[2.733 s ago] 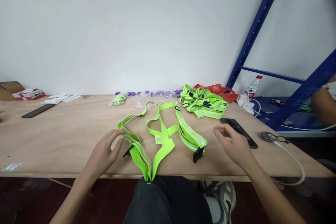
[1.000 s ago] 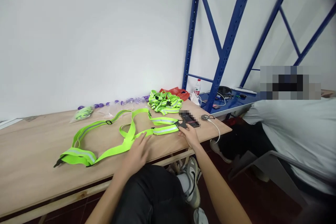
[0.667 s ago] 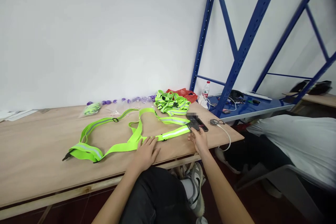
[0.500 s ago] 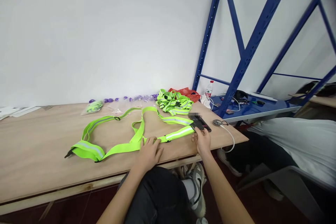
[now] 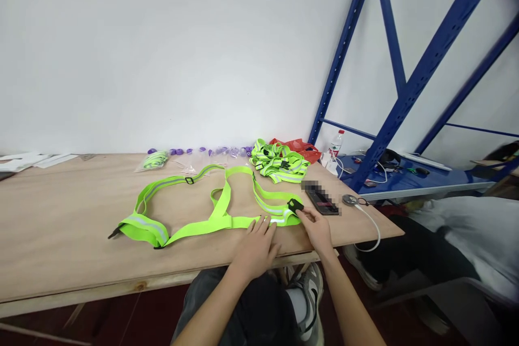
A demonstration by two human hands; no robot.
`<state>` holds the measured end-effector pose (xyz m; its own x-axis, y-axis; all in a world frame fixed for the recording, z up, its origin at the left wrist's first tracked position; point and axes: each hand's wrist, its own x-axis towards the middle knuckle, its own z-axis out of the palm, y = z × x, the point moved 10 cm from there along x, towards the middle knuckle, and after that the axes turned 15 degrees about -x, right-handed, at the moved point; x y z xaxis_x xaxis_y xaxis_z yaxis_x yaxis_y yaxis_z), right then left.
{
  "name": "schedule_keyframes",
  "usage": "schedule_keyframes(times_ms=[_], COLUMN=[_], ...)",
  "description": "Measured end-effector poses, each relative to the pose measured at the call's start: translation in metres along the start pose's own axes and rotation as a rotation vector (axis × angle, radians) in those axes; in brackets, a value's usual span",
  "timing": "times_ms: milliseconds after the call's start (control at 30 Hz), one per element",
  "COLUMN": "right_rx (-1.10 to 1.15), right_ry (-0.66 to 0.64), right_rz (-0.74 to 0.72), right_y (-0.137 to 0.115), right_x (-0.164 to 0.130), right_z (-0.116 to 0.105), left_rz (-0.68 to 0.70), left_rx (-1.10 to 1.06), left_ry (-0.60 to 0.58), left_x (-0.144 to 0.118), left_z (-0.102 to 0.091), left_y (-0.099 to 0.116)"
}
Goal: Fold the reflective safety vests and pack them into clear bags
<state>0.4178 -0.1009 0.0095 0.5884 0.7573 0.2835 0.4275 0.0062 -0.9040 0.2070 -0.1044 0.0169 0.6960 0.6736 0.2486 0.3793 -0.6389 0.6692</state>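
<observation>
A neon-green reflective vest [image 5: 221, 221] made of elastic straps with silver stripes lies spread out on the wooden table. Flat on its lower strap rests my left hand [image 5: 253, 248], fingers stretched out and pressing lightly. At the vest's right end, my right hand [image 5: 318, 230] pinches the edge by a black buckle [image 5: 295, 205], which lies folded inward over the straps. A black slider [image 5: 189, 180] sits on the upper left strap. Another dark buckle end [image 5: 114, 233] sticks out at the far left.
Behind lie a heap of green reflective straps [image 5: 279, 162], a bagged green bundle [image 5: 155, 160], purple pieces and a red plastic bag [image 5: 298, 147]. A phone [image 5: 322, 198] and a round device with a white cable [image 5: 350, 200] are at right. A seated person is beyond.
My right hand has brought the black buckle back to the left, away from the phone, folding the vest's right end inward. My left hand has slid right along the strap. The view has shifted.
</observation>
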Motion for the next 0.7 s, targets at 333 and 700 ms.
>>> schedule_keyframes(times_ms=[333,700], right_rx=[-0.348,-0.627], right_ry=[0.123,0.005], right_rz=[-0.302,-1.050], right_y=[-0.036,-0.110], right_x=[-0.011,-0.081], right_z=[-0.002,0.065], left_rz=[-0.036,-0.097], left_rx=[0.013,-0.941], left_ry=[0.028,0.343], left_x=[-0.002,0.011], left_z=[-0.004,-0.040], left_y=[-0.001,-0.055])
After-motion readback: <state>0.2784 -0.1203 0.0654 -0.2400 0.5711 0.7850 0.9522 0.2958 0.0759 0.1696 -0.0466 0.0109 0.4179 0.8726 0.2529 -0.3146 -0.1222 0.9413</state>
